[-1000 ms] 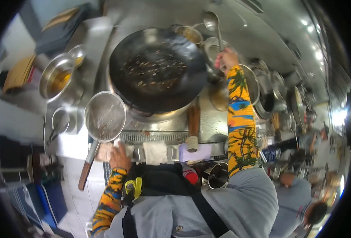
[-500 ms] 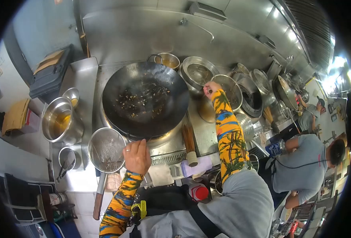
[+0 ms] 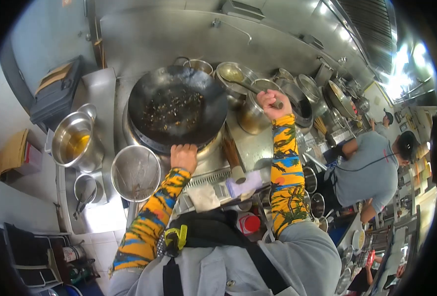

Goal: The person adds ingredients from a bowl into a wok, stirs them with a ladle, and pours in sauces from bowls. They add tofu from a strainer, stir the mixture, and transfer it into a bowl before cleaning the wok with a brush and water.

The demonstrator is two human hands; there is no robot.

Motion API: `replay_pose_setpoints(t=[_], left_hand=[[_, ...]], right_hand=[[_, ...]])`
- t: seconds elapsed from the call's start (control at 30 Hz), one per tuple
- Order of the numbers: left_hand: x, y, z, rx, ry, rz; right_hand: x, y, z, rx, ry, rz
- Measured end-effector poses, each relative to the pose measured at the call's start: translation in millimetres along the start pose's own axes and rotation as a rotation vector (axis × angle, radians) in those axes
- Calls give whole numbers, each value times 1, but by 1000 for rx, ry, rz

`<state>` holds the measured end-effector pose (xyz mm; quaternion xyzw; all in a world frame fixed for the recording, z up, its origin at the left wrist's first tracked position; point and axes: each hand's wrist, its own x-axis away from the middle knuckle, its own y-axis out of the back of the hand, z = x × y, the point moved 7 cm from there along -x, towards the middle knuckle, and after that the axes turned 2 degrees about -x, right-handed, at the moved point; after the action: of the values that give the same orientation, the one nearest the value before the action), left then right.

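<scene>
A large black wok point(image 3: 154, 111) sits on the stove, dark bits of food scattered over its inside and a small loop handle on its far rim. My left hand point(image 3: 184, 157) is closed at its near edge, the fingers partly hidden. My right hand point(image 3: 276, 102) grips the handle of a ladle point(image 3: 250, 87). The ladle's bowl rests in or just over a metal basin point(image 3: 222, 81) behind and to the right of the wok; it holds yellowish liquid. Beside the right hand stands a metal pot point(image 3: 250, 118). A bamboo brush point(image 3: 232, 148) lies right of the wok.
A round strainer point(image 3: 135, 172) lies left of my left hand. A steel pot of yellow liquid point(image 3: 79, 140) and a small pot with tongs point(image 3: 86, 190) stand further left. Folded cloths point(image 3: 203, 197) lie along the front edge. A co-worker point(image 3: 366, 167) stands at right.
My right hand now holds the ladle, its bowl at the basin. My left hand has moved from beside the strainer to the wok's near edge. The view has shifted slightly.
</scene>
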<state>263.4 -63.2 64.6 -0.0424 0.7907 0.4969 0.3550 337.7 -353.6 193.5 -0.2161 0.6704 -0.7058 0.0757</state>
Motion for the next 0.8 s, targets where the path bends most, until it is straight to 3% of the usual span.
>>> replay_pose_setpoints(t=[0.03,0.1,0.17,0.33,0.4,0.47,0.53,0.67,0.77,0.8], left_hand=[[1,-3,-4,-13,9,4],[-1,-5,-8,-32,24,-7],[-1,-6,-9,-25,26,-19],[0,-5,-9,10,63,-63],[0,-5,-10,12,61,-55],[-1,-2,-12,25,58,-44],[-3,2,-14,43,60,-29],[-5,6,-18,43,73,0],[-6,10,-20,70,95,96],[-10,26,-27,35,70,-59]], right_hand=[[16,-1,-15,27,-22,31],[49,-3,-38,503,360,-142],[78,2,-57,768,511,-263],[143,7,-126,783,315,-351],[165,26,-127,1038,304,-383],[176,25,-146,1091,241,-434],[184,14,-179,940,127,-504],[174,23,-163,1084,69,-506],[147,10,-124,1597,218,-584],[136,6,-107,1764,276,-611]])
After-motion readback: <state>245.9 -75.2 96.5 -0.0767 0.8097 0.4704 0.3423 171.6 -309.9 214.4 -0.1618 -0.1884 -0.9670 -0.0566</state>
